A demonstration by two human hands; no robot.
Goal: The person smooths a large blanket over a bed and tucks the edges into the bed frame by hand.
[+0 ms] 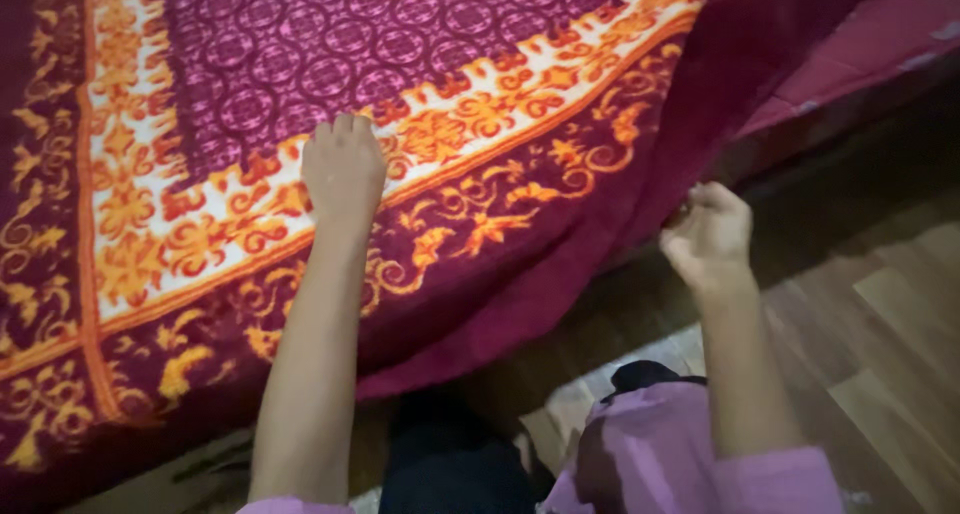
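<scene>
A maroon bedspread (420, 94) with orange and white floral borders and a purple ringed centre covers the bed and hangs over its side. My left hand (342, 169) rests on top of it near the orange border, fingers curled down against the cloth. My right hand (708, 232) is at the hanging edge of the bedspread, fingers closed on the maroon cloth near the bed's corner. Both forearms are bare, with pink sleeves at the bottom of the view.
A pinkish-red mattress side (860, 59) shows at the upper right under the lifted cloth. A wooden plank floor (880, 344) lies to the right and below. My pink garment (660, 454) and dark trousers (450, 464) fill the bottom centre.
</scene>
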